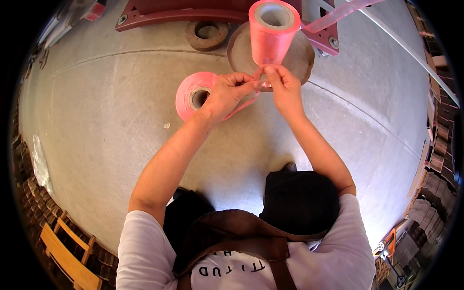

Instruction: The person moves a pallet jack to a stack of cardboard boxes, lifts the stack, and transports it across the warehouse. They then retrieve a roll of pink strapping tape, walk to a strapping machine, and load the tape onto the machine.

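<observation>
A tall roll of pink plastic film (272, 42) stands upright on a round brown plate (238, 53). A second pink roll (186, 99), with a cardboard core, sits on the floor to its left. Just in front of the tall roll, my left hand (231, 92) pinches a thin pink strip (245, 105) between thumb and finger. The strip runs back toward the second roll. Close beside it, my right hand (284, 87) is closed on pink film too, its fingertips near the tall roll's base. How the film joins between the hands is too small to tell.
A dark ring-shaped weight (208, 36) lies behind the second roll, near a red metal frame (188, 13). From the tall roll a pink band (338, 15) stretches off to the upper right. A wooden chair (70, 251) stands at lower left; stacked cardboard (437, 193) lines the right.
</observation>
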`<state>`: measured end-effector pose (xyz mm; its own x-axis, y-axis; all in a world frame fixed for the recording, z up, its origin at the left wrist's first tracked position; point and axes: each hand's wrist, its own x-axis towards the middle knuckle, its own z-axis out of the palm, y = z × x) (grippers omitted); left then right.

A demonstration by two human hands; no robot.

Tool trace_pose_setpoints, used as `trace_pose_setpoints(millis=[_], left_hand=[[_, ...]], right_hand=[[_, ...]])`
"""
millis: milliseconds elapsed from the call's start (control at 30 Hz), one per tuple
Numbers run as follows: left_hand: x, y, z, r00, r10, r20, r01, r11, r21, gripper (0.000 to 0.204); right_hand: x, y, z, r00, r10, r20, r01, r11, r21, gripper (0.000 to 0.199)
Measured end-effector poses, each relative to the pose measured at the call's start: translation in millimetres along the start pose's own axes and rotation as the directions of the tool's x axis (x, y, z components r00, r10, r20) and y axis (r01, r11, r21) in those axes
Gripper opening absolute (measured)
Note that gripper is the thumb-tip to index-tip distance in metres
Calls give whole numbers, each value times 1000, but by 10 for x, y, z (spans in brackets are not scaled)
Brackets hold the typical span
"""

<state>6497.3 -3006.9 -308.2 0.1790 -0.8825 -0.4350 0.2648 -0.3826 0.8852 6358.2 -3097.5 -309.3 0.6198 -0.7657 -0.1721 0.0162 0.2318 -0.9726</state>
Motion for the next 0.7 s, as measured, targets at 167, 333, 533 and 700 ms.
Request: trace_pose_setpoints(millis=[167, 333, 533, 700], left_hand=[[39, -47, -60, 999, 53, -2, -52, 979, -195, 20], [66, -20, -95, 998, 11, -57, -22, 981, -190, 17], [20, -125, -66, 1000, -8, 2, 8, 884, -467, 15], [44, -51, -11, 999, -16, -41, 5, 963, -269, 14]], right_hand=[[-224, 249, 73, 954, 282, 105, -301, 907, 293, 23], [-280, 452, 54, 923, 294, 249, -344, 920, 188, 22], [-301, 558, 91, 940, 293, 175, -322, 931, 171, 20], [-353, 537, 6, 943, 293, 158, -323, 922, 216, 22]])
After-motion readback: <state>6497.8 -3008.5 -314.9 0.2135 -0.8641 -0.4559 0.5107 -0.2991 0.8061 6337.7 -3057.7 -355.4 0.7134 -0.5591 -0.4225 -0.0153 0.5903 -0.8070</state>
